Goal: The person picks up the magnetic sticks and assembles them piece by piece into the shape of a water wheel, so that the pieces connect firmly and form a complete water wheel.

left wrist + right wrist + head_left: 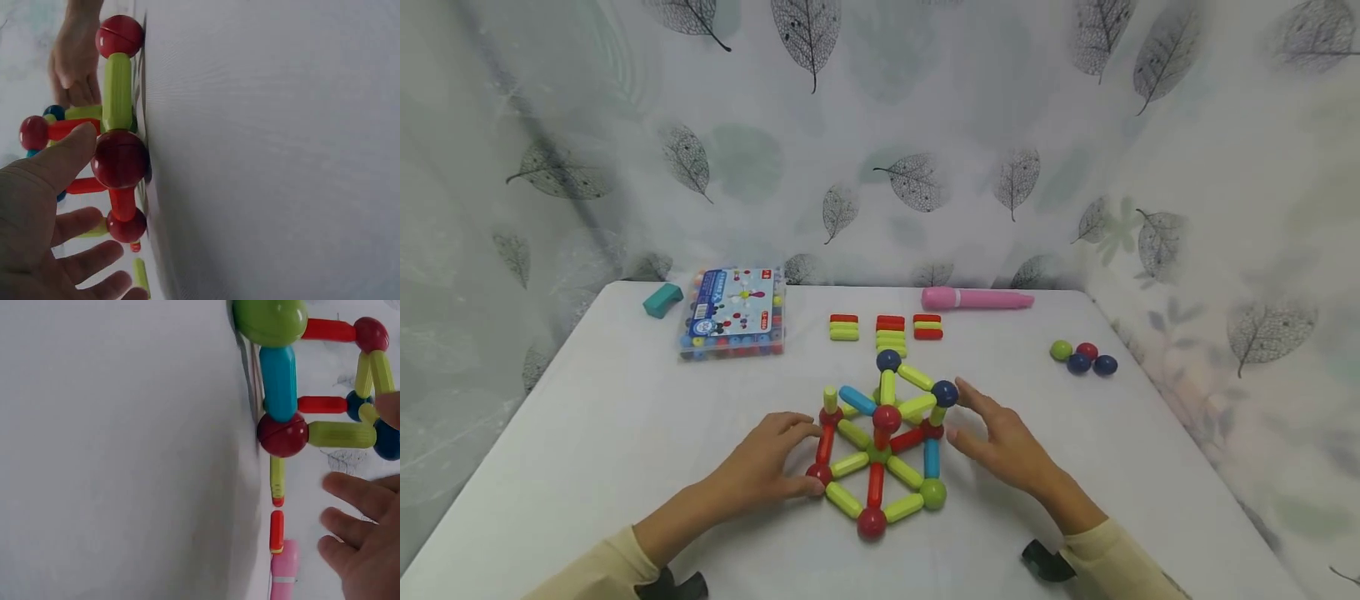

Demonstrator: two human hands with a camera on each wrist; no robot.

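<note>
A structure of magnetic sticks and balls (879, 454) stands on the white table. Its base is a ring of red and green balls with spokes, and a smaller raised part carries two dark blue balls and a red one. My left hand (769, 462) is at its left side, fingers spread and thumb at a red ball (120, 158). On the right, my right hand (1011, 442) has its fingers extended, fingertips close to a dark blue ball (945, 393). A blue stick (858, 401) slants up on the left of the structure, near an upright yellow-green stick (830, 398).
Short red and yellow-green sticks (891, 336) lie in small groups behind the structure. Loose balls (1078, 362) sit at the right. Along the back are a pink pen-like object (992, 299), a clear box of parts (733, 308) and a teal block (662, 300).
</note>
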